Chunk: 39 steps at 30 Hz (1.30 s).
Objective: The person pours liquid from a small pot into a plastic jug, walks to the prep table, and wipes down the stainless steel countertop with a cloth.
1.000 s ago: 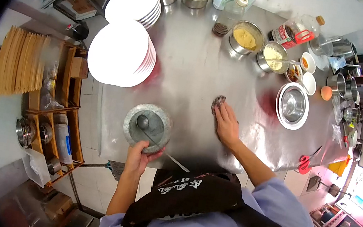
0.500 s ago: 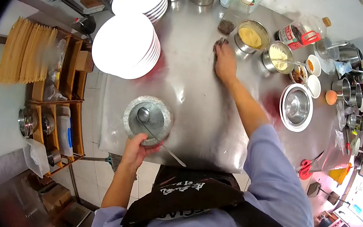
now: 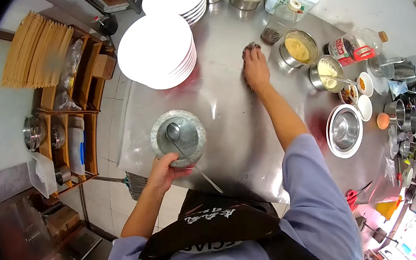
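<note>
My left hand (image 3: pixel 163 173) is closed on the near rim of a grey speckled stone mortar (image 3: pixel 200 126) by the table's front edge. A metal spoon (image 3: pixel 173 131) rests in the mortar, its long handle leaning over the near rim beside my thumb. Farther back, my right hand (image 3: pixel 256 72) presses a dark crumpled cloth (image 3: pixel 252 46) onto the steel table (image 3: pixel 238 145); the fingers partly cover it. Close to the right hand stand a clear bottle with dark contents (image 3: pixel 280 22) and a steel bowl of yellow powder (image 3: pixel 298 49).
Stacked white plates (image 3: pixel 155 48) stand at the left. Along the right are a bowl of pale powder (image 3: pixel 328 73), nested bowls (image 3: pixel 345 129), an egg (image 3: pixel 383 121) and red-handled scissors (image 3: pixel 352 197). A large red-labelled bottle (image 3: pixel 342 50) stands at the back right.
The camera view has shifted, so the table and its items appear farther right. My right hand and the cloth have slid left, away from the bottle. My left hand still holds the mortar.
</note>
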### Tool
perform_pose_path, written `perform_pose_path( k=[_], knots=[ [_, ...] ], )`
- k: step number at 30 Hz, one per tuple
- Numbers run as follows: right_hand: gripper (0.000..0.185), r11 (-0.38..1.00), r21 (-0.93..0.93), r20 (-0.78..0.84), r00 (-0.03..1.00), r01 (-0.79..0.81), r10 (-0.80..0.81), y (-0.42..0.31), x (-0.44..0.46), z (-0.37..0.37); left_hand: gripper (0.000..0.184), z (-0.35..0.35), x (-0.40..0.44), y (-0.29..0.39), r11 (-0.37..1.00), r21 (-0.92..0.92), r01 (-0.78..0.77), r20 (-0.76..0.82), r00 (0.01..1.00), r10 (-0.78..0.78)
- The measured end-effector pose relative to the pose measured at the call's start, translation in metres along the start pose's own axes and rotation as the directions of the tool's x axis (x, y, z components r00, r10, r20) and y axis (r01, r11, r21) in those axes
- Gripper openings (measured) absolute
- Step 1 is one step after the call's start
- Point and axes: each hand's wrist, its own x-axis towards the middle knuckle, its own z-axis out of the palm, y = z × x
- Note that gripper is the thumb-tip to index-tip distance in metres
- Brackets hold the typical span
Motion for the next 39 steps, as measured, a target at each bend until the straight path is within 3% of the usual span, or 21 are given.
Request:
perform_pose_path(
  k=[2, 4, 8, 13, 16, 18, 20, 23, 25, 26, 29, 31, 36, 39],
  knots=[
    [0.027, 0.994, 0.088, 0.099, 0.994, -0.058, 0.050, 0.008, 0.016, 0.002, 0.041, -0.002, 0.003, -0.005, 1.000, -0.016, 0.010, 0.008, 1.000, -0.009],
    [0.028, 0.995, 0.080, 0.096, 0.994, -0.065, 0.057, 0.000, 0.005, -0.006, 0.042, -0.002, 0.003, -0.004, 1.000, -0.002, 0.003, 0.007, 1.000, -0.003],
    [0.034, 0.984, 0.166, 0.209, 0.978, -0.064, 0.028, -0.040, -0.069, -0.055, 0.042, 0.005, -0.002, -0.001, 0.999, 0.013, -0.029, 0.031, 0.999, 0.028],
    [0.038, 0.966, 0.216, 0.247, 0.949, 0.144, -0.197, -0.075, -0.154, -0.117, 0.042, -0.001, -0.001, -0.002, 1.000, -0.002, -0.009, 0.028, 1.000, 0.009],
    [0.034, 0.951, 0.246, 0.184, 0.955, 0.185, -0.234, -0.060, -0.113, -0.098, 0.043, -0.002, 0.001, -0.001, 1.000, -0.025, 0.006, 0.042, 0.999, -0.005],
    [0.031, 0.957, 0.270, 0.154, 0.976, 0.110, -0.156, -0.058, -0.063, -0.068, 0.043, 0.003, -0.001, 0.001, 1.000, -0.012, -0.001, 0.010, 1.000, 0.001],
    [0.039, 0.963, 0.257, 0.222, 0.965, 0.079, -0.138, -0.054, -0.019, -0.029, 0.043, 0.002, -0.001, 0.002, 1.000, -0.001, -0.015, -0.004, 1.000, 0.015],
    [0.029, 0.956, 0.288, 0.130, 0.987, 0.056, -0.096, -0.052, 0.032, 0.001, 0.044, 0.000, 0.002, -0.001, 1.000, -0.013, -0.028, 0.007, 1.000, 0.028],
    [0.030, 0.964, 0.266, 0.202, 0.978, -0.004, -0.052, -0.059, 0.044, 0.009, 0.045, 0.000, 0.001, 0.000, 1.000, -0.024, -0.002, 0.008, 1.000, 0.003],
    [0.031, 0.967, 0.251, 0.239, 0.971, -0.033, -0.029, -0.060, 0.046, 0.010, 0.045, 0.001, 0.000, 0.000, 0.999, -0.031, 0.012, 0.011, 1.000, -0.011],
    [0.034, 0.934, 0.352, 0.122, 0.986, 0.064, -0.114, -0.076, -0.005, -0.004, 0.046, 0.002, -0.002, 0.000, 0.999, -0.033, -0.018, 0.031, 0.999, 0.019],
    [0.040, 0.915, 0.398, 0.309, 0.930, 0.065, -0.201, -0.090, -0.052, -0.042, 0.045, 0.002, -0.001, -0.002, 1.000, -0.028, 0.001, 0.028, 1.000, 0.000],
    [0.049, 0.832, 0.371, 0.298, 0.796, 0.412, -0.527, -0.088, -0.094, -0.077, 0.040, -0.002, -0.001, -0.001, 1.000, 0.014, -0.006, -0.004, 1.000, 0.007],
    [0.041, 0.920, 0.263, 0.217, 0.912, 0.290, -0.349, -0.086, -0.036, -0.039, 0.040, 0.000, 0.001, -0.003, 1.000, -0.015, 0.004, -0.014, 1.000, -0.004]
  ],
)
